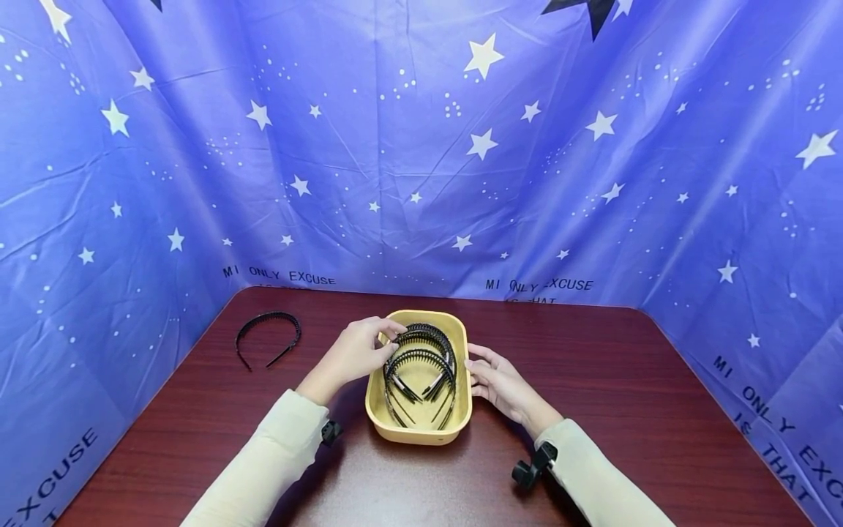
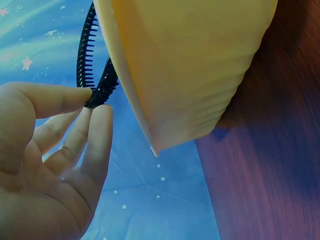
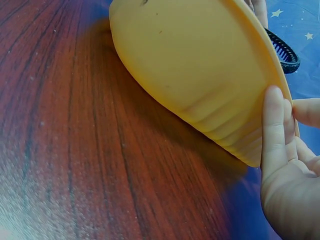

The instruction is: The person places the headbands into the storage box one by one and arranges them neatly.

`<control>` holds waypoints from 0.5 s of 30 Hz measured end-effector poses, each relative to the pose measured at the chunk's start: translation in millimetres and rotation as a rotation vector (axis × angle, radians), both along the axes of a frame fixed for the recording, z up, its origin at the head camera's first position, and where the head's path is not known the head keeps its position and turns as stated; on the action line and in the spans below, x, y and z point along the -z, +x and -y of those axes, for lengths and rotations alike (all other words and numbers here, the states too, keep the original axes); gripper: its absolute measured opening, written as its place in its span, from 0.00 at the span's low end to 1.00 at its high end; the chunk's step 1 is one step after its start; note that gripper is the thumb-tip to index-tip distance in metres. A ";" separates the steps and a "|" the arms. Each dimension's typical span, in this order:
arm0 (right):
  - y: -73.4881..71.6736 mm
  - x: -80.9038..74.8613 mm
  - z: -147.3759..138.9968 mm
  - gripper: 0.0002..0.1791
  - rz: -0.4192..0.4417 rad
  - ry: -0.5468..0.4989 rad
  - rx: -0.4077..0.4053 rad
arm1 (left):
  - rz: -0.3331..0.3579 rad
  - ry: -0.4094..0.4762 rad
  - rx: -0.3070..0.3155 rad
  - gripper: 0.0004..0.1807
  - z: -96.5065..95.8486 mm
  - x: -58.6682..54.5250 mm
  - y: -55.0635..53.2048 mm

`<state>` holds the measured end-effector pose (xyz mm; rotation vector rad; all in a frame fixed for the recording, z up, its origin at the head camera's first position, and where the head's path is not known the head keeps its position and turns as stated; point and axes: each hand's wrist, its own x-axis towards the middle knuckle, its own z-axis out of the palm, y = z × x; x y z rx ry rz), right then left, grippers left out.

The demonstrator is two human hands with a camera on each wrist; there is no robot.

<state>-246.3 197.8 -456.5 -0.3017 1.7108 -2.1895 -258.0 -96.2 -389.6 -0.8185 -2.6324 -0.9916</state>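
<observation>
A yellow plastic basket (image 1: 416,437) stands mid-table with several black toothed headbands (image 1: 419,353) in it, arcs towards the far end. My left hand (image 1: 356,351) reaches over the basket's left rim. In the left wrist view, its thumb and fingertips pinch a black headband (image 2: 103,90) that shows above the rim. At the basket's right side is my right hand (image 1: 503,384). The right wrist view shows its thumb and fingers gripping the rim (image 3: 280,65), fingers along the outer wall. How many headbands overlap in the basket is hard to tell.
Another black headband (image 1: 271,315) lies on the dark red wooden table (image 1: 593,380), left of the basket. A blue curtain with white stars (image 1: 421,146) hangs behind the table and along both sides.
</observation>
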 end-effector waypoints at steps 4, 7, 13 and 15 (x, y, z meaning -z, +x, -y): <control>-0.5 0.5 -0.2 0.33 0.004 0.004 0.003 | 0.030 -0.014 0.014 0.16 -1.9 1.7 0.5; -0.7 1.0 -0.2 0.33 0.002 0.006 0.004 | 0.051 -0.026 0.018 0.15 -2.9 3.6 1.1; -0.8 1.6 0.0 0.33 0.001 -0.004 0.002 | 0.067 -0.056 0.017 0.13 -4.3 5.7 3.0; -0.7 1.7 -0.2 0.33 0.003 -0.007 0.001 | 0.068 -0.061 0.020 0.13 -4.7 5.9 3.3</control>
